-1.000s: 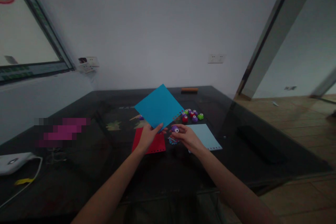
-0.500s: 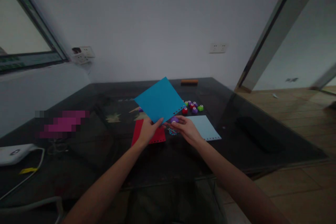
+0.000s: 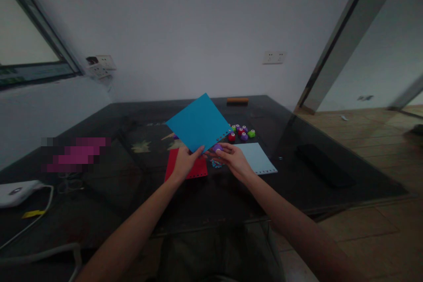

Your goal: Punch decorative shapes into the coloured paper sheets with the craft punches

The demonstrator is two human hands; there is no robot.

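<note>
My left hand [image 3: 184, 162] pinches the lower corner of a blue sheet of paper [image 3: 200, 122], which is held up tilted above the table. Holes run along the sheet's lower right edge. In my right hand [image 3: 235, 159] is a purple craft punch [image 3: 217, 147] with a pale button, close to the sheet's lower corner; whether the paper sits in its slot I cannot tell. Below my hands lie small blue and white paper bits [image 3: 217, 164]. A red sheet [image 3: 198, 170] with punched holes lies under my left hand, and a pale blue punched sheet [image 3: 257, 157] beside my right.
Several red, purple and green punches [image 3: 243, 136] stand behind the pale sheet. A brown roll [image 3: 237, 101] lies at the back of the dark table [image 3: 132, 202]. At the right is a black flat object [image 3: 325, 165]; at the left, a white device [image 3: 18, 193] with a cable.
The view has shifted slightly. Both hands keep nearly the same pose, still holding the blue sheet and the purple punch.
</note>
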